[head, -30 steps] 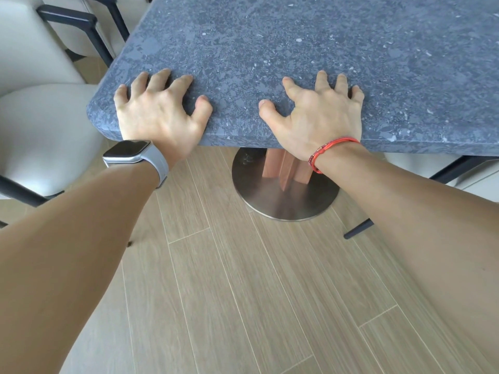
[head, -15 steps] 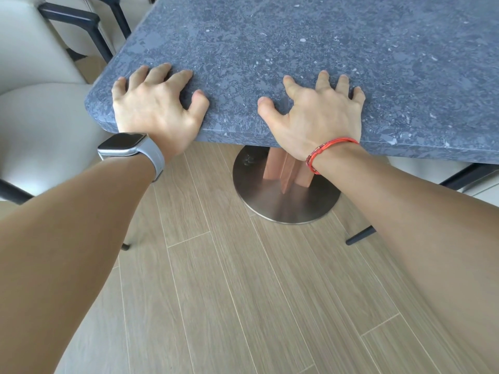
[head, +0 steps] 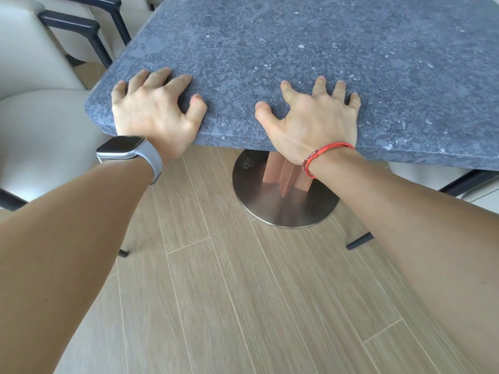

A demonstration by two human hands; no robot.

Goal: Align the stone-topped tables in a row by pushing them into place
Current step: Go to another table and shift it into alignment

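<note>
Pressing on the near edge of the dark grey speckled stone-topped table (head: pixel 297 44), the left hand (head: pixel 155 114) and right hand (head: pixel 310 117) lie splayed, fingers arched, tips on the slab, heels over the rim, clasping nothing. The left hand sits by the rounded corner. Below, between the 2 wrists, a reddish wooden column (head: pixel 283 174) stands on a round brushed-steel base (head: pixel 283 211). Just left of the left hand is a cream upholstered chair (head: pixel 40 130). A grey-strapped smartwatch (head: pixel 124 147) circles the left wrist, a red cord bracelet (head: pixel 324 152) the right.

Stone-topped table (head: pixel 297 49) on plank floor (head: pixel 243 292); left hand (head: pixel 154 114), right hand (head: pixel 313 120) atop.
</note>
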